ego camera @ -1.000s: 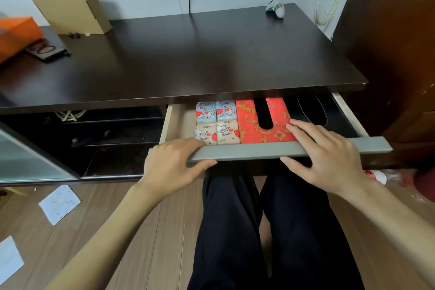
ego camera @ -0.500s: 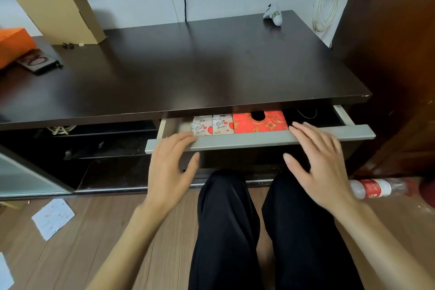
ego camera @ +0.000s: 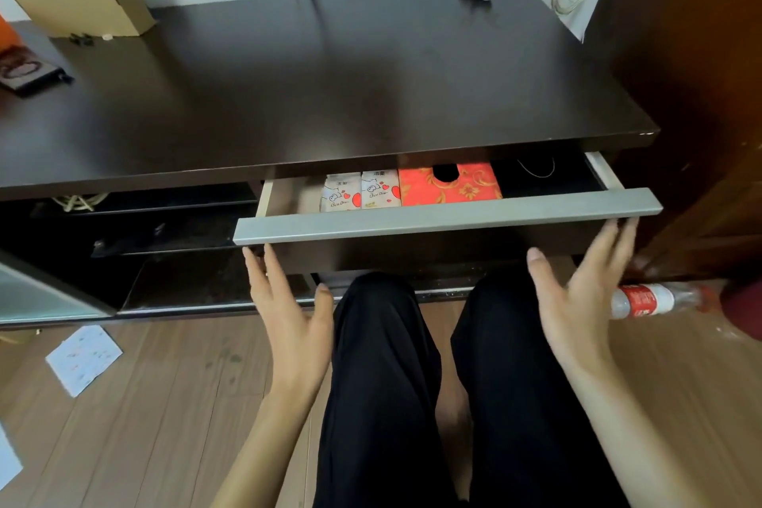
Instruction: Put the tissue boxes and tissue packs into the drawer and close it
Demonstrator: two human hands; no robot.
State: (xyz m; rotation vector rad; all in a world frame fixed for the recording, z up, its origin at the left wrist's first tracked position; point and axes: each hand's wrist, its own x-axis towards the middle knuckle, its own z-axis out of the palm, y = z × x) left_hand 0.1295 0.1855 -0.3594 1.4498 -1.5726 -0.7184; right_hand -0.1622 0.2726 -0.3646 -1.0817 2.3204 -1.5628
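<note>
Two hands: my left hand (ego camera: pixel 295 311) and right hand (ego camera: pixel 579 293) are both spread, fingers (ego camera: pixel 264 274) released, grasping nothing, just below the drawer front.
Drawer (ego camera: pixel 445 214): open by a narrow gap under the front edge of the worktop (ego camera: pixel 330 87).
Tissue packs (ego camera: pixel 361 191): two, side by side, left of centre inside the drawer.
Tissue box (ego camera: pixel 449 186): red, touching the packs on their right, lying flat.
Step in hand: I judge only the closing is left.
How to do well: put both palms flat on the grey front, one toward each end, and push evenly so the drawer does not go crooked.
Caution: keep fingertips away from the gap under the worktop edge.
</note>
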